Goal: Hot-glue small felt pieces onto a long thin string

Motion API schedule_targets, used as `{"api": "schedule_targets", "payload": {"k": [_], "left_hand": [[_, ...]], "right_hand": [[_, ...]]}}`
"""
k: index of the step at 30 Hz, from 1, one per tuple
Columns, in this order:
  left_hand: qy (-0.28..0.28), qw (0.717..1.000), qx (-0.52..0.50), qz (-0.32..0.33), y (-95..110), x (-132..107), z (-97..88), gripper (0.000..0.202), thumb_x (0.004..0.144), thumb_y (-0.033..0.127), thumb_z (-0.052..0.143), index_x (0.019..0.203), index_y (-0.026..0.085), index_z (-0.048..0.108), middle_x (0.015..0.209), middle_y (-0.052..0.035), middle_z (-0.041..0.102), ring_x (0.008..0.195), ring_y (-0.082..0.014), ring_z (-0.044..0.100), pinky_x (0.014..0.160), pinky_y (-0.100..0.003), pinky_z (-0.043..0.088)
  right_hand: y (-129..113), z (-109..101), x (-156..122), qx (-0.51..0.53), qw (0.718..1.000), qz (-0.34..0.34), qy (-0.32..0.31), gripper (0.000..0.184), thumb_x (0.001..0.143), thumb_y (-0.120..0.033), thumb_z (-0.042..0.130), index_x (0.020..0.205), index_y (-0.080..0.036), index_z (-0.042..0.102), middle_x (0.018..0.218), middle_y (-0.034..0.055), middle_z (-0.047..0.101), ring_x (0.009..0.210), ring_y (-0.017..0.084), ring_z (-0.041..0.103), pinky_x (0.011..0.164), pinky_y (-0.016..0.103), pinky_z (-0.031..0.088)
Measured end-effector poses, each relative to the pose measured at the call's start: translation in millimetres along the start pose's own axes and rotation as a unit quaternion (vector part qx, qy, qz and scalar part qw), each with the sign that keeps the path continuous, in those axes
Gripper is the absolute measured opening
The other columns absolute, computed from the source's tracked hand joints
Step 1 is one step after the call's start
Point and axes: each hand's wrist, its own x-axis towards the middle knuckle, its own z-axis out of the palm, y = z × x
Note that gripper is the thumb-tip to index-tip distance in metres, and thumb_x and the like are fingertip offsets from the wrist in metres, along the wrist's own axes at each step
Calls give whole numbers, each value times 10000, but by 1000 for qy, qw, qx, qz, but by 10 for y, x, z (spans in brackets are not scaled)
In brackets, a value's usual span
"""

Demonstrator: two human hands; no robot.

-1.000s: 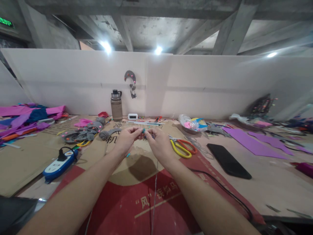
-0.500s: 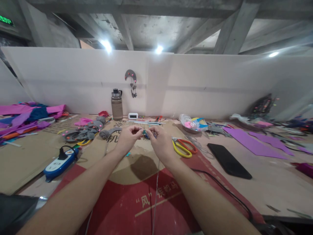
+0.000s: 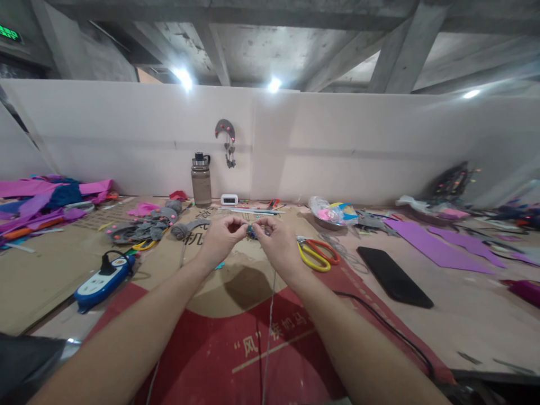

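Beyond the worktable, a pale partition (image 3: 320,169) stands beneath a concrete ceiling; we see a printed cardboard sheet (image 3: 202,349) spread at the near centre. Over its far part we find the small teal piece (image 3: 250,231) between the two hands: dark blue-green, largely covered by fingers, its exact outline too small to tell. Thumb and forefinger of the left hand (image 3: 225,239) are pinched together on its left side; those of the right hand (image 3: 274,239) are clamped at its right. Below the right hand we trace a thin grey thread (image 3: 270,326) running toward the near edge. On the red print we read “风” and, farther right, 马, in pale characters; a black 机 appears on the brown area, just left of the left hand.
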Motion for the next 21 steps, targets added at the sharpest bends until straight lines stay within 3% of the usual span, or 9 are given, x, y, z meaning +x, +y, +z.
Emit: {"api": "schedule_targets", "payload": {"k": [21], "left_hand": [[-21,999,19,22,58,-4,-37,129,675,273,597,720,164,649,651,-9,603,602,-122,498,577,-229,384]], "right_hand": [[-15,-5,6,28,999,19,-33,185,762,-321,508,815,-189,626,655,-10,598,564,107,506,526,215,361]]}}
